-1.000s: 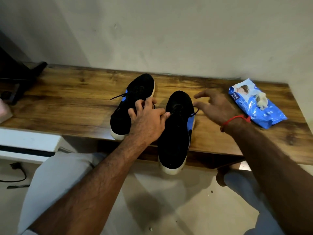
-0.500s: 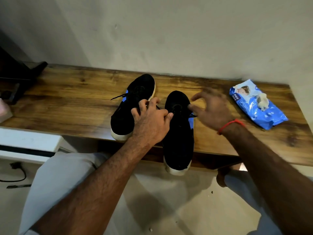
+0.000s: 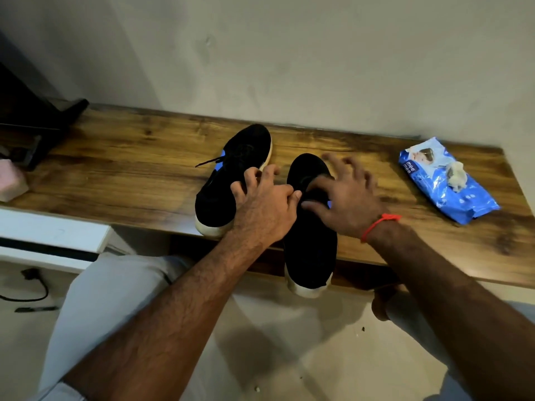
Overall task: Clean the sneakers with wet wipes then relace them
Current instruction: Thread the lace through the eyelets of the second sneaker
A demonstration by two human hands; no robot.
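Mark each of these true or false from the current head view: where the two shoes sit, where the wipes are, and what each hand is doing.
1. Both hands are at the right shoe. True; the left hand and right hand meet over its laces.
2. The right shoe lies fully on the table. False; its heel end hangs past the front edge.
3. The wipes pack lies right of the shoes. True.
4. The right hand holds a wipe. False; no wipe is in it, and one pokes from the pack.
5. The left shoe has no lace. False; a lace end trails from it.
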